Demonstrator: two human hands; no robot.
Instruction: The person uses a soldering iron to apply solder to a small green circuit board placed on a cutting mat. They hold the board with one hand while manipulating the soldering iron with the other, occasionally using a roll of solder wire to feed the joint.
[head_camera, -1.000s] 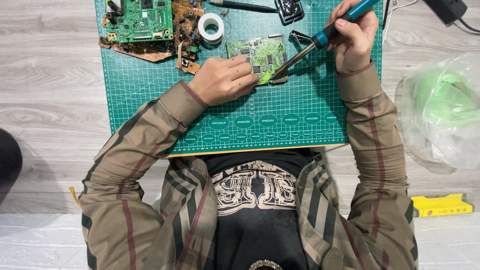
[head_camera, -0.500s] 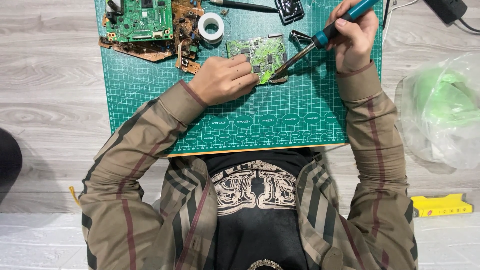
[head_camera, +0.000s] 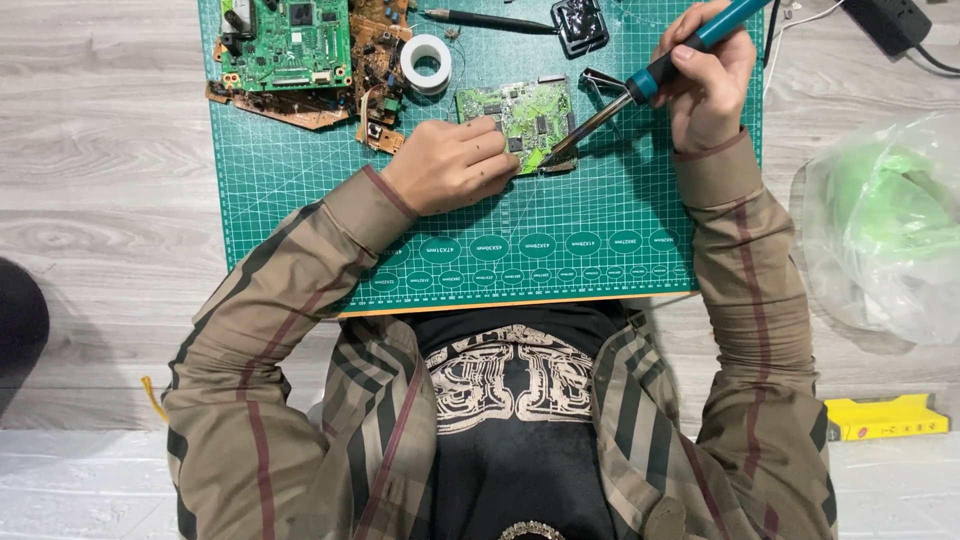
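On the green cutting mat (head_camera: 300, 220), I am looking down at two bare hands working over a small green circuit board (head_camera: 520, 112). The board is lying flat near the top middle of the mat, just right of a roll of white tape (head_camera: 428, 62). The left hand (head_camera: 450, 165) is resting on the mat with its fingers (head_camera: 490, 135) curled and pressing on the lower left edge of the board, pinning it in place rather than lifting it. The right hand (head_camera: 708, 85) is closed tightly around the blue handle of a soldering iron (head_camera: 655, 72), gripping it like a pen. The iron is slanting down and to the left, and its dark metal tip is touching the lower right edge of the board.

At the top left of the mat, a larger green board (head_camera: 285, 42) is sitting on a pile of brown boards (head_camera: 300, 105). A thin black pen-like tool (head_camera: 495, 20) is lying along the top edge, beside a small black holder (head_camera: 580, 25). A pair of tweezers (head_camera: 600, 80) is lying just right of the small board, under the iron's shaft. Off the mat to the right, a clear plastic bag (head_camera: 885, 230) with green contents is sitting on the grey wooden floor, and a yellow tool (head_camera: 885, 418) is lying below it.
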